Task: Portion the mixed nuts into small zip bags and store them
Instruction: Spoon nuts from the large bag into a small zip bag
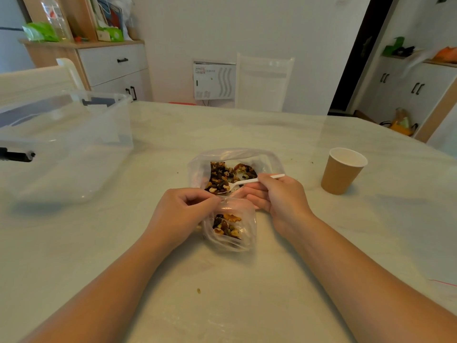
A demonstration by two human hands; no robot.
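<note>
Your left hand (183,211) is pinching the top edge of the small zip bag (230,225), fingers curled on the plastic; the fingertips are partly folding under, so the exact grip point is hard to make out. Your right hand (274,194) is gripping a white plastic spoon (247,182), with the handle end poking out past the knuckles and the bowl sitting in the big bag of mixed nuts (228,174). Whether the lower fingers of that hand are also touching the small bag's mouth, can't tell, since the clear film is blurring the edge. The small bag is lying on the table (247,293) just in front of you, between both hands, its mouth toward the big bag and touching or nearly touching it. It's holding a small clump of nuts, walnut piece and dark bits showing through, mostly unfilled. The big bag is sitting open just beyond it, nuts spread thin with bare patches. A clear storage bin (66,144) is sitting far left, cut off by the frame edge, contents not readable. A brown paper cup (342,172) is standing upright off to the right, well apart from the bags. A crumb (198,290) is lying on the table nearer you.
</note>
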